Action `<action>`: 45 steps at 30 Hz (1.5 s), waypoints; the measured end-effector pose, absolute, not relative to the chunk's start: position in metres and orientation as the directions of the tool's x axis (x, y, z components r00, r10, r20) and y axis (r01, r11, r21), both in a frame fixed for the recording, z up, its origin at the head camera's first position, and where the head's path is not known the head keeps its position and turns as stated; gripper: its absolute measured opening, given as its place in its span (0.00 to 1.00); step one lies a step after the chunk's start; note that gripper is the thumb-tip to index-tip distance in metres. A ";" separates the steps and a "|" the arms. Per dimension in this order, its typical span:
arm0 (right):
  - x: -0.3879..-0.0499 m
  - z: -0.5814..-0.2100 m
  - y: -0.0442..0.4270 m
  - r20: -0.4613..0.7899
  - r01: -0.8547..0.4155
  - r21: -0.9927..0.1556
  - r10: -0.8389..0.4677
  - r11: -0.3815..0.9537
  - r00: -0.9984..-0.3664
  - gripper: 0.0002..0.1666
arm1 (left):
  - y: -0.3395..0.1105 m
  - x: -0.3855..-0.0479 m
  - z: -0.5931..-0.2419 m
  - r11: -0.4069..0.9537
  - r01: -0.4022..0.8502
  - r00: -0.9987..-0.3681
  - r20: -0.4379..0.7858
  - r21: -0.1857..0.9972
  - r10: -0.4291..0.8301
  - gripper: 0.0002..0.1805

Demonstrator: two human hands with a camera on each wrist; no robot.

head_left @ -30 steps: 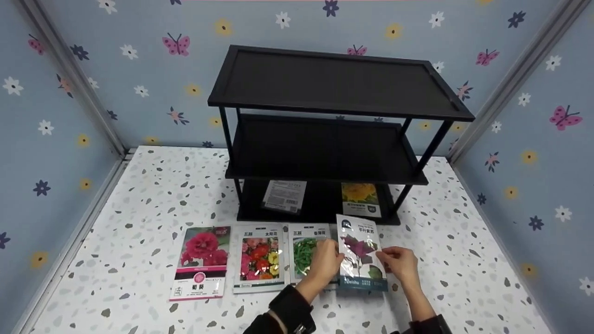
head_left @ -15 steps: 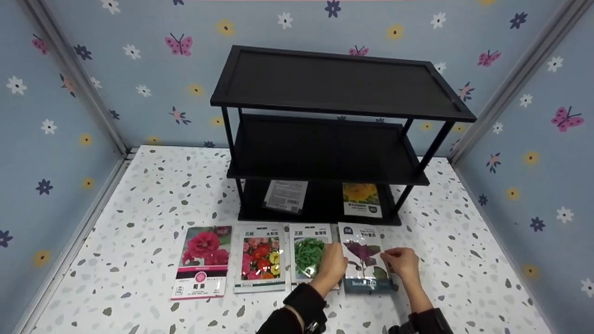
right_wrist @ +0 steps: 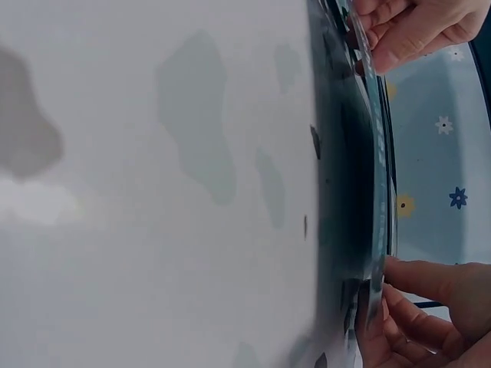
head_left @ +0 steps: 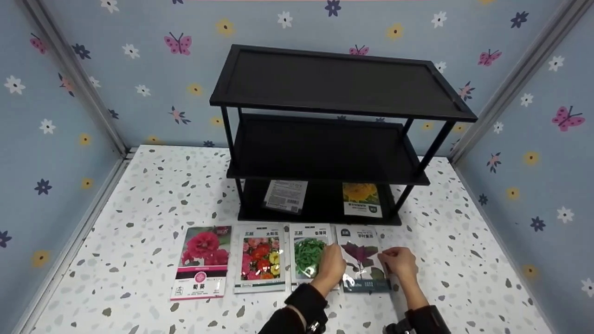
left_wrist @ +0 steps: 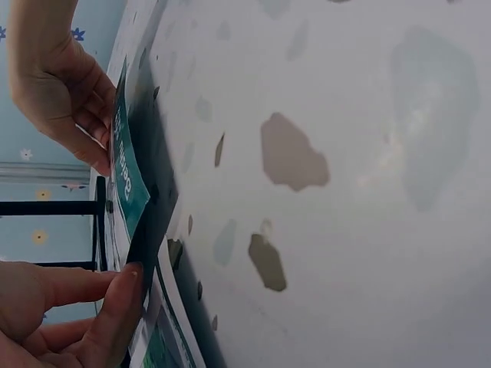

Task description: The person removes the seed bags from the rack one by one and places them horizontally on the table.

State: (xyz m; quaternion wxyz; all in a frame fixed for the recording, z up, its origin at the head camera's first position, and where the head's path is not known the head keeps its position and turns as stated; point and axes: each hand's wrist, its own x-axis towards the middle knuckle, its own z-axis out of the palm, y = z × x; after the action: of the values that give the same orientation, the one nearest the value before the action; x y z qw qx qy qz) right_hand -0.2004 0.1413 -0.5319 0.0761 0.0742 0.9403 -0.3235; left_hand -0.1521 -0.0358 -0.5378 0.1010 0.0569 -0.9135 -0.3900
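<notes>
Both hands pinch a seed packet with purple leaves (head_left: pixel 359 255) by its side edges at the right end of a row. My left hand (head_left: pixel 330 266) holds the left edge, and my right hand (head_left: pixel 402 265) holds the right edge. In the left wrist view, the left thumb and fingers (left_wrist: pixel 119 303) grip the packet's edge, and its teal lower strip (left_wrist: pixel 132 180) bows up off the tabletop. The right wrist view has the right hand (right_wrist: pixel 437 314) pinching the other side, with a shadowed gap beneath. A green-leaf packet (head_left: pixel 308 257) lies partly under the left hand.
Further left lie a mixed-flower packet (head_left: pixel 261 260) and a pink-flower packet (head_left: pixel 203 262). Behind stands a black three-tier shelf (head_left: pixel 325 144). Its bottom tier bears a face-down grey packet (head_left: pixel 286 197) and a yellow-flower packet (head_left: pixel 361 199). Patterned walls (head_left: pixel 60 185) enclose the speckled table (head_left: pixel 139 208).
The purple-leaf packet has come down from a tilted position to lie nearly flat beside the green-leaf packet. Both hands keep hold of its edges, and the left hand has shifted slightly right.
</notes>
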 end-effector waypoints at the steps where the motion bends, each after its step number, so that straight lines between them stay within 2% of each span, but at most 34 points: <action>1: -0.201 -0.532 0.141 -0.192 0.189 -0.597 0.090 0.780 -0.977 0.15 | -0.036 -0.152 -0.537 0.686 -0.029 -0.973 0.135 0.727 -0.185 0.08; 12: -0.198 -0.528 0.137 -0.188 0.179 -0.577 0.083 0.797 -0.979 0.14 | -0.039 -0.146 -0.530 0.709 -0.030 -0.978 0.127 0.705 -0.168 0.08; 18: -0.193 -0.521 0.129 -0.137 0.122 -0.565 0.053 0.816 -0.989 0.13 | -0.046 -0.143 -0.524 0.701 0.036 -0.980 0.163 0.712 -0.114 0.08; 24: -0.196 -0.516 0.116 -0.055 0.013 -0.603 -0.025 0.798 -0.998 0.13 | -0.063 -0.143 -0.518 0.739 -0.021 -0.995 0.060 0.673 -0.082 0.09; 30: -0.200 -0.513 0.101 -0.024 -0.072 -0.632 -0.112 0.772 -0.993 0.17 | -0.095 -0.146 -0.517 0.754 -0.069 -0.997 -0.010 0.653 -0.082 0.11; 40: -0.215 -0.509 0.064 0.130 -0.308 -0.623 -0.293 0.719 -0.947 0.19 | -0.154 -0.165 -0.505 0.785 -0.121 -0.990 -0.018 0.607 -0.139 0.10; 45: -0.224 -0.509 0.038 0.163 -0.387 -0.622 -0.371 0.681 -0.914 0.21 | -0.177 -0.176 -0.502 0.788 -0.084 -0.993 0.016 0.609 -0.119 0.12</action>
State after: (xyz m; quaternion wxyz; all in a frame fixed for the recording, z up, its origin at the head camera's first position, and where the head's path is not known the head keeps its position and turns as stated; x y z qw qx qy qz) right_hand -0.2243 0.0380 -0.5089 -0.0116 -0.2065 0.9167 -0.3419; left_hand -0.1761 -0.1771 -0.5018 0.0267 0.0538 -0.9453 -0.3207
